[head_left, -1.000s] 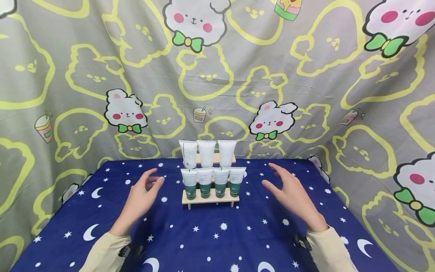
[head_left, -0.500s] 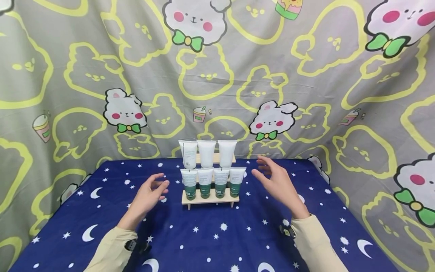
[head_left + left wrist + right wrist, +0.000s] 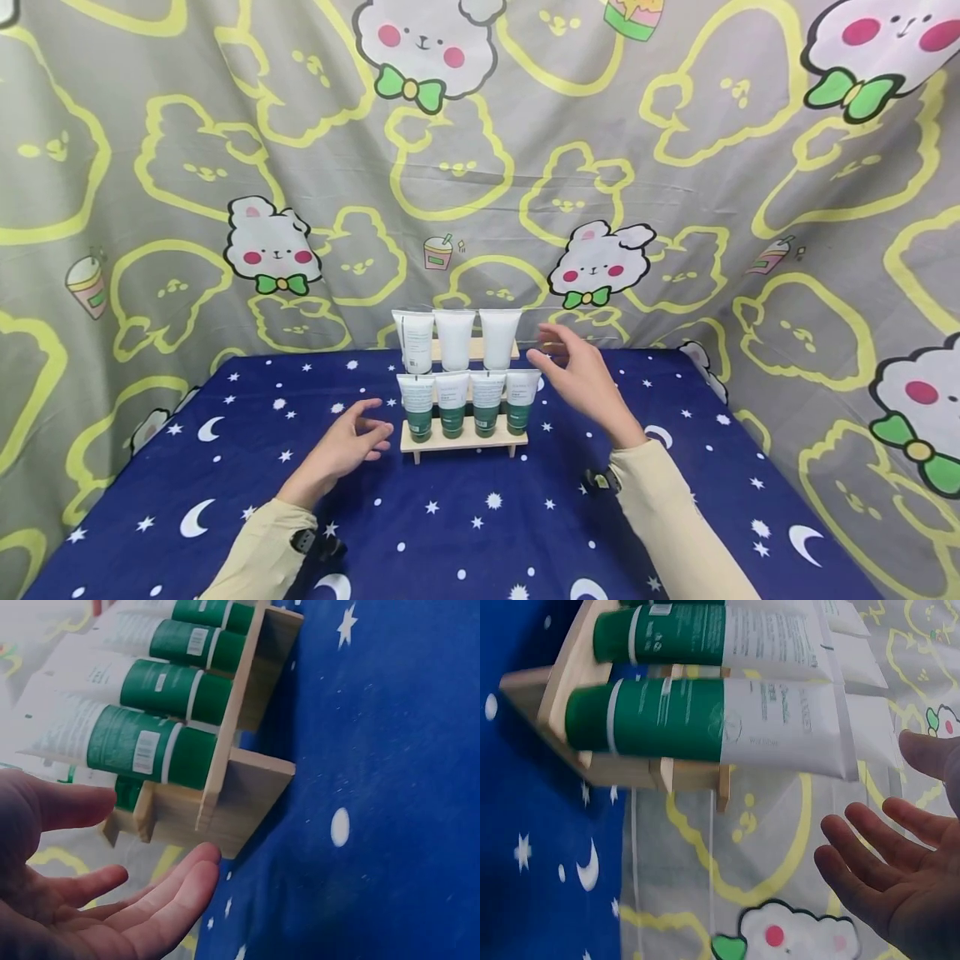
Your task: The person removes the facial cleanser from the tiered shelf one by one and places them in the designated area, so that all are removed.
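Note:
A tiered wooden stand (image 3: 465, 443) holds two rows of squeeze tubes standing on their caps. In front are several white-and-green tubes (image 3: 487, 408); behind them stand three tubes that look mostly white (image 3: 456, 337). My left hand (image 3: 341, 450) hovers left of the stand's lower step, fingers loosely spread and holding nothing. On the other side, my right hand (image 3: 581, 379) is higher, its fingertips near the right rear tube (image 3: 499, 337). In the right wrist view, that hand's thumb lies close to a rear tube's (image 3: 877, 731) flat end, with nothing in the grasp.
A dark blue cloth (image 3: 420, 525) with white moons and stars covers the table. Grey fabric (image 3: 480, 225) with yellow outlines and rabbit faces hangs behind and along the sides. Small dark devices are strapped to both wrists.
Both hands have moved inward toward the stand, the right one leftward and farther forward, the left one rightward and slightly lower in view. The tubes and stand have stayed in place.

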The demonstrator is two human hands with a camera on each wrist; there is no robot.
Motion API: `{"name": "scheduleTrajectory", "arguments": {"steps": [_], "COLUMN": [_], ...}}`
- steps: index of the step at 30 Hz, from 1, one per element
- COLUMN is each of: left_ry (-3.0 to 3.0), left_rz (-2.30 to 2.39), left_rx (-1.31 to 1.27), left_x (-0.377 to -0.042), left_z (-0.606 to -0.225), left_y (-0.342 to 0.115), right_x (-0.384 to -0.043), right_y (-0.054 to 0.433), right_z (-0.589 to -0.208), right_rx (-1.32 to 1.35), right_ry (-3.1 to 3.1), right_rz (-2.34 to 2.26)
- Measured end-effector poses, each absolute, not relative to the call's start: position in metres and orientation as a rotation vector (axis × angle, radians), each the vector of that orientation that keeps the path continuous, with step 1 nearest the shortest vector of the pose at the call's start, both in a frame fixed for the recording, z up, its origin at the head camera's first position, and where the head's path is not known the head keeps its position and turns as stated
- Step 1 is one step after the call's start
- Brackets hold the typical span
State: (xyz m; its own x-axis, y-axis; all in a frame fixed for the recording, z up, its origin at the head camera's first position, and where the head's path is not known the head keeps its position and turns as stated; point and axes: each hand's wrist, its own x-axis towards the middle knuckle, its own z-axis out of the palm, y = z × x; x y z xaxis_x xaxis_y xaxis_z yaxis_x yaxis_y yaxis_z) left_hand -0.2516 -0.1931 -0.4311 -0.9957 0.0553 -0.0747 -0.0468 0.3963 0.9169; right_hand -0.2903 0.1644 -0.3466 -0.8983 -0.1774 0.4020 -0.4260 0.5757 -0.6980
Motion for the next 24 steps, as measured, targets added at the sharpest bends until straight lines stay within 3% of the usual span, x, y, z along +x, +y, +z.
{"name": "scheduleTrajectory", "arguments": {"steps": [24], "left_ry": [2.400], "left_rz": [1.756], "left_rx": [0.087], "left_x": [-0.255], "left_z": [-0.445], "left_y": [-0.172], "right_x": [-0.315], "right_y": [0.147], "right_z": [-0.341], "right_rx": [0.518], "right_ry": [-2.589], "right_rz": [1.321]}}
